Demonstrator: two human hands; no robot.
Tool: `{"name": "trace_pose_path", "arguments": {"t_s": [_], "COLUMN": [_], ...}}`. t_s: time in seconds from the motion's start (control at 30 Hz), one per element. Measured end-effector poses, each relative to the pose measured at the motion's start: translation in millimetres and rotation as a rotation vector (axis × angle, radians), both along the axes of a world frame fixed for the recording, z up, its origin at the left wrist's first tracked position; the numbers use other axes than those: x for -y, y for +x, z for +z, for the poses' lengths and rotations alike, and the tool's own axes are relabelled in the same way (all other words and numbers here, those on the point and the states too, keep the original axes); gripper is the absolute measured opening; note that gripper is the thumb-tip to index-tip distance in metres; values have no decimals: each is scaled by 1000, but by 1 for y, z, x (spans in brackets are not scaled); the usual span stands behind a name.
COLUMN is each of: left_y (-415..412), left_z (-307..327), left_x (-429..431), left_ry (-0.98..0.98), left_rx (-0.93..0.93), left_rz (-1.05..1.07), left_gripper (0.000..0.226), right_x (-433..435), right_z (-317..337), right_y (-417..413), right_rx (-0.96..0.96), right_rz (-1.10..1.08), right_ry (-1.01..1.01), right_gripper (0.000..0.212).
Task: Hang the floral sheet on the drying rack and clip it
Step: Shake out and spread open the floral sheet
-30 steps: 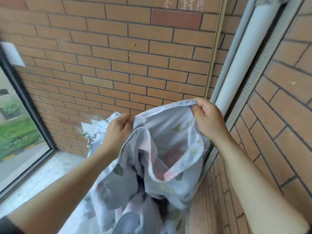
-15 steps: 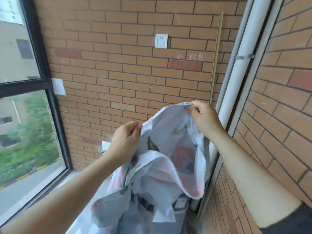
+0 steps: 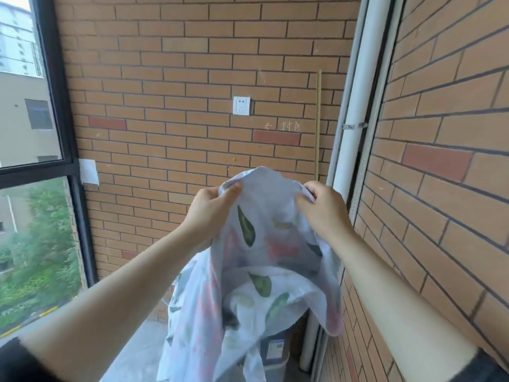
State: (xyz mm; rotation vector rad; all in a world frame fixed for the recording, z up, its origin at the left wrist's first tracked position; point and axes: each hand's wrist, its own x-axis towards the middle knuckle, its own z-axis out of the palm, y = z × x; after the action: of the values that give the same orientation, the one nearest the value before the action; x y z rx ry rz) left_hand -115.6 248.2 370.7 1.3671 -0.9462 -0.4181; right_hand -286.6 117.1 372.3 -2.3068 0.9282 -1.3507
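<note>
A person holds the sheet (image 3: 264, 244) up w/ both hands before a brick wall (image 3: 170, 78). L hand (image 3: 212, 208) pinches the top edge betw. thumb & fingers; R hand (image 3: 322, 210) grasps the same edge nearby, fingers curled round bunched cloth. The edge humps up betw. the two hands; the rest hangs in loose folds below the forearms, partly hiding a dark bin (image 3: 275, 351) on the floor. Behind: white socket (image 3: 241, 105) on the wall, white pipe (image 3: 355, 133) in the corner at right, window (image 3: 27, 106) at left.
</note>
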Motion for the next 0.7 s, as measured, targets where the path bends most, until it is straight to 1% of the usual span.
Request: {"name": "trace_pose_path", "arguments": {"t_s": [0.03,0.07,0.1,0.17,0.23,0.27,0.33,0.4,0.5,0.57,0.6,0.63,0.7], "left_y": [-6,-14,-19,-26,-37,-42,-49,-50,-50,-46,-44,-40,-35], "left_z": [6,11,17,24,27,26,23,21,18,14,11,8,1], "left_x": [4,9,12,15,18,18,19,21,22,21,20,19,14], "left_ry": [-21,-35,-45,-65,-72,-74,-72,-52,-32,-9,10,34,106], "left_rx": [-38,-57,-68,-89,-93,-89,-91,-99,-92,-62,-38,-1,150], "left_rz": [16,41,66,99,118,129,143,147,155,166,167,171,196], "left_gripper": [55,50,47,40,35,34,32,33,37,44,52,62,76], "right_x": [3,6,9,15,20,20,22,23,23,21,21,21,23], "right_z": [-8,-17,-26,-46,-63,-71,-85,-99,-112,-111,-107,-101,-82], "right_y": [-8,-20,-31,-49,-69,-77,-90,-98,-104,-105,-105,-104,-102], "right_rx": [-42,-93,-151,-289,-371,-389,-408,-421,-315,-149,-41,57,159], "right_rz": [-19,-50,-82,-117,-114,-107,-94,-44,7,-16,-34,-52,-60], "right_ry": [18,44,76,147,233,275,330,363,436,485,488,462,336], "right_gripper": [18,8,3,13,9,10,23,21,20,22,21,19,14]}}
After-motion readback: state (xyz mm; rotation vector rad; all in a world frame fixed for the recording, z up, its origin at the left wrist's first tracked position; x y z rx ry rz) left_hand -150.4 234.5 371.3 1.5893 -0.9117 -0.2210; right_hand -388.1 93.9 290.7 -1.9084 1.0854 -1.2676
